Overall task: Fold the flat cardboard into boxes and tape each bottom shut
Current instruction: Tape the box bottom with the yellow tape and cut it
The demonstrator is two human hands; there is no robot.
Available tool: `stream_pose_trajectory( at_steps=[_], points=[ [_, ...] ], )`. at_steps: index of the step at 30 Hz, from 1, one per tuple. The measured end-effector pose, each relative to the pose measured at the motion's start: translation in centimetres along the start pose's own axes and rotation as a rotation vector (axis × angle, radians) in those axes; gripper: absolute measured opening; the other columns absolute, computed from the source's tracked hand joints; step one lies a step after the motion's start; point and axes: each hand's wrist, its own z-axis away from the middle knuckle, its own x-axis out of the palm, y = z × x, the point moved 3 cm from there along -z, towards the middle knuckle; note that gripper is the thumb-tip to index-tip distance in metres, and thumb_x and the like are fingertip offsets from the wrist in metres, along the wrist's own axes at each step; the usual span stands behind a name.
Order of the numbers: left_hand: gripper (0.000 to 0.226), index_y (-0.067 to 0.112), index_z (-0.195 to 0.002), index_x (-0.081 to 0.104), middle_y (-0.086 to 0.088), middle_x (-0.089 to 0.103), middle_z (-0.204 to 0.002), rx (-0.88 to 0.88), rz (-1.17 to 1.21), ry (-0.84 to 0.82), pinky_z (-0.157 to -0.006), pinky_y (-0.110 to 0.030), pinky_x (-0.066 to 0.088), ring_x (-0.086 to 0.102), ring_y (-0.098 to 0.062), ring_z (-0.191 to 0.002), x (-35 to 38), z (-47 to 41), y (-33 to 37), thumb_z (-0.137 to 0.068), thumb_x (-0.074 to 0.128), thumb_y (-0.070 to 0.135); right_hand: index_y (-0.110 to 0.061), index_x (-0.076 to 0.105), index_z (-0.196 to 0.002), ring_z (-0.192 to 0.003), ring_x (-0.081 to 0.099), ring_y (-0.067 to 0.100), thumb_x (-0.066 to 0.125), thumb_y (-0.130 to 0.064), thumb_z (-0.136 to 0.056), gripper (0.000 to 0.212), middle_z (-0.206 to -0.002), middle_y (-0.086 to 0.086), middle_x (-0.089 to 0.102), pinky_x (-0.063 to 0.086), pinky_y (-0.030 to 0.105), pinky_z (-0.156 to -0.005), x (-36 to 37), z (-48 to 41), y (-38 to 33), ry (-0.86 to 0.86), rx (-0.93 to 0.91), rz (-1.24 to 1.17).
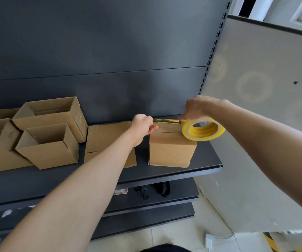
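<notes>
Two bare forearms reach fwd to shelf (206, 161). L hand (143, 127) grips 1 yellow knife (168, 121), its far end reaching to roll. R hand (199, 108) grips 1 yellow tape roll (203, 130) from above; roll stands on edge atop 1 closed box (172, 150) near shelf's R end. Hands apart, knife between them. Flat cardboard (108, 137): 1 pile, just L of box, under L wrist. Open boxes (48, 148): 4 at L, clustered, 1 mostly hidden.
</notes>
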Motion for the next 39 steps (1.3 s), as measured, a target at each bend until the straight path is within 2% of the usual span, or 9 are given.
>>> stream_pose_trajectory(
  at_steps=[2, 6, 10, 15, 21, 27, 30, 34, 39],
  points=[
    [0.018, 0.005, -0.079, 0.046, -0.008, 0.048, -0.078, -0.021, 0.116, 0.011, -0.063, -0.024, 0.046, 0.058, -0.015, -0.069, -0.7, 0.1, -0.7, -0.092, 0.038, -0.005, -0.018, 0.046, -0.065, -0.085, 0.053, 0.029, 0.052, -0.048, -0.085, 0.037, -0.074, 0.0, 0.047, 0.039, 0.028, -0.067, -0.5, -0.1, -1.6, 0.007, -0.023, 0.063],
    [0.025, 0.006, -0.07, 0.045, -0.008, 0.046, -0.074, -0.042, 0.193, 0.053, -0.061, -0.024, 0.047, 0.055, -0.016, -0.065, -2.2, -0.1, -1.9, -0.091, 0.04, -0.005, -0.018, 0.047, -0.068, -0.082, 0.053, 0.026, 0.054, -0.04, -0.085, 0.029, -0.071, -0.003, 0.048, 0.038, 0.026, -0.065, -0.7, -0.7, -4.1, 0.016, -0.058, 0.145],
    [0.022, 0.006, -0.073, 0.046, -0.008, 0.047, -0.076, -0.056, 0.24, 0.036, -0.061, -0.022, 0.048, 0.055, -0.016, -0.068, -3.0, 0.1, -2.5, -0.092, 0.041, -0.005, -0.018, 0.05, -0.068, -0.074, 0.056, 0.022, 0.054, -0.036, -0.083, 0.024, -0.071, -0.003, 0.052, 0.039, 0.023, -0.058, -0.6, -1.4, -5.5, -0.006, -0.072, 0.196],
    [0.021, 0.006, -0.074, 0.046, -0.009, 0.048, -0.079, -0.062, 0.314, 0.02, -0.065, -0.025, 0.051, 0.056, -0.015, -0.074, -3.6, 0.2, -3.3, -0.092, 0.043, -0.003, -0.019, 0.049, -0.069, -0.077, 0.056, 0.022, 0.053, -0.037, -0.085, 0.025, -0.072, -0.004, 0.051, 0.043, 0.026, -0.068, -0.5, -1.9, -6.7, -0.05, -0.074, 0.253],
    [0.021, 0.005, -0.076, 0.046, -0.01, 0.048, -0.079, -0.082, 0.363, 0.044, -0.072, -0.03, 0.053, 0.058, -0.017, -0.075, -4.2, 0.1, -3.8, -0.093, 0.041, -0.004, -0.021, 0.053, -0.094, -0.086, 0.053, 0.022, 0.054, -0.038, -0.087, 0.018, -0.083, -0.004, 0.051, 0.039, 0.029, -0.07, -0.4, -2.4, -8.3, -0.071, -0.083, 0.297],
    [0.019, 0.004, -0.081, 0.045, -0.011, 0.046, -0.084, -0.089, 0.432, 0.068, -0.074, -0.034, 0.056, 0.062, -0.022, -0.074, -4.6, -0.1, -4.5, -0.097, 0.037, -0.002, -0.021, 0.05, -0.096, -0.087, 0.051, 0.022, 0.053, -0.038, -0.089, 0.019, -0.093, -0.002, 0.052, 0.04, 0.03, -0.072, -0.4, -2.8, -9.4, -0.063, -0.083, 0.323],
    [0.018, 0.005, -0.083, 0.045, -0.012, 0.049, -0.088, -0.111, 0.363, 0.065, -0.076, -0.035, 0.056, 0.061, -0.021, -0.077, -4.7, -0.2, -5.2, -0.099, 0.038, 0.001, -0.022, 0.051, -0.096, -0.087, 0.052, 0.023, 0.054, -0.04, -0.088, 0.02, -0.095, -0.002, 0.053, 0.041, 0.029, -0.072, -0.4, -3.1, -9.6, -0.06, -0.081, 0.327],
    [0.014, 0.006, -0.093, 0.048, -0.016, 0.056, -0.104, -0.154, 0.193, 0.054, -0.083, -0.039, 0.055, 0.06, -0.024, -0.087, -4.2, -0.3, -6.7, -0.101, 0.04, 0.013, -0.021, 0.054, -0.093, -0.084, 0.055, 0.022, 0.056, -0.041, -0.087, 0.021, -0.078, -0.004, 0.051, 0.041, 0.028, -0.068, -0.1, -3.3, -9.4, -0.049, -0.057, 0.306],
    [0.018, 0.007, -0.104, 0.049, -0.013, 0.059, -0.106, -0.156, 0.02, 0.065, -0.082, -0.035, 0.052, 0.059, -0.022, -0.092, -3.2, -0.5, -6.6, -0.102, 0.039, 0.022, -0.021, 0.057, -0.09, -0.081, 0.057, 0.023, 0.058, -0.04, -0.085, 0.02, -0.074, -0.004, 0.051, 0.043, 0.027, -0.066, -0.2, -3.2, -9.2, -0.029, -0.044, 0.277]
  ],
)
